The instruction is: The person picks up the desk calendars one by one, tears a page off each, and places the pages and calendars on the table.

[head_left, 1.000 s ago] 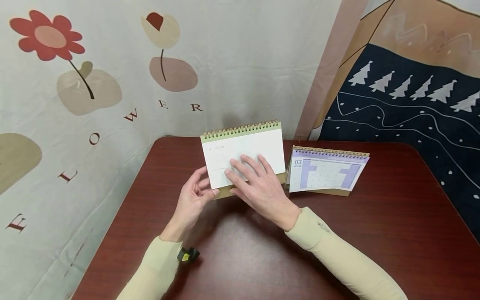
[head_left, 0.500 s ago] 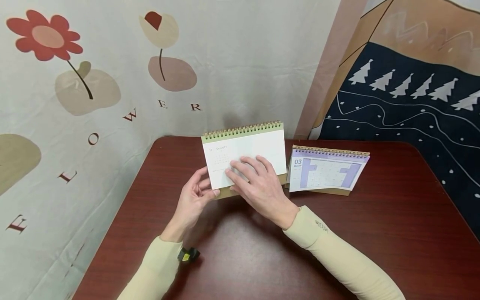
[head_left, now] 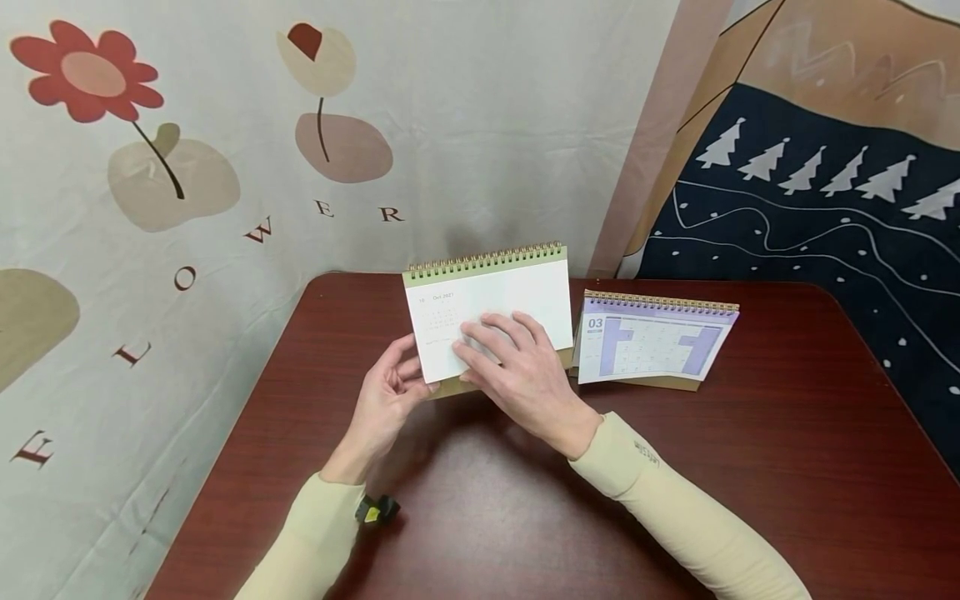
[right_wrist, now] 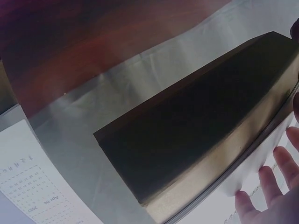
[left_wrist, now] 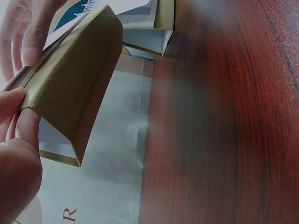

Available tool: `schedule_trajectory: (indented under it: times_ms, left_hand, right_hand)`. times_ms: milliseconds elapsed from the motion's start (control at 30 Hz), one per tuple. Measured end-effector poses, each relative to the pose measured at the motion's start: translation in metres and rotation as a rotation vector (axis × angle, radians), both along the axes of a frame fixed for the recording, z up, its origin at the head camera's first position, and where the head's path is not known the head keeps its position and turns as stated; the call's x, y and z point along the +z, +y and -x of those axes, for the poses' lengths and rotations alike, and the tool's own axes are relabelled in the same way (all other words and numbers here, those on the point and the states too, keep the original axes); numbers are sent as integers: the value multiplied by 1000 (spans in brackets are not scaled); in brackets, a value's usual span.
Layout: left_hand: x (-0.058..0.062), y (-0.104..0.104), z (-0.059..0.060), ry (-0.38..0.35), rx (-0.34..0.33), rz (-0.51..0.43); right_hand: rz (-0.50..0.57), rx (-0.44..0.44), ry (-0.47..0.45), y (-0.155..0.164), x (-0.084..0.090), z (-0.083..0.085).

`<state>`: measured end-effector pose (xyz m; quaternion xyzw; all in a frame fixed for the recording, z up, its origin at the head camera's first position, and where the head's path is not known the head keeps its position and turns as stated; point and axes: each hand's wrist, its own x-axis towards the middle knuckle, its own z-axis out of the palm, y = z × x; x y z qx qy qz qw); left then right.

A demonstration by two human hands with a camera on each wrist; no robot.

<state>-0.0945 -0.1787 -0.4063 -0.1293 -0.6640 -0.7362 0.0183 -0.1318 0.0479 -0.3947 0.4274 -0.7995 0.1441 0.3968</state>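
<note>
From my head the light is even and soft, bright enough that the white page of the green calendar point(head_left: 491, 310) nearly washes out and its small print is too faint to read. The dark table point(head_left: 480, 492) carries a dull sheen and soft shadows under my forearms. Lines bend outward toward the frame edges, so the wall hangings lean. On my left wrist view, the wood shows a pale band of glare, and my left hand point(left_wrist: 16, 154) is a blurred mass up close. My right wrist view is dimmer: the calendar's underside is almost black, corners darken, and my fingertips point(right_wrist: 268, 184) are soft.
</note>
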Motion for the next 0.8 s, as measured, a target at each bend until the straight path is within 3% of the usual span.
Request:
schedule_trajectory:
  times_ms: [567, 800]
  left_hand:
    - [0, 0, 0, -23, 28, 0]
    - [-2, 1, 0, -67, 40, 44]
  right_hand:
    - [13, 72, 45, 5, -2, -5]
    - [80, 141, 87, 4, 1, -5]
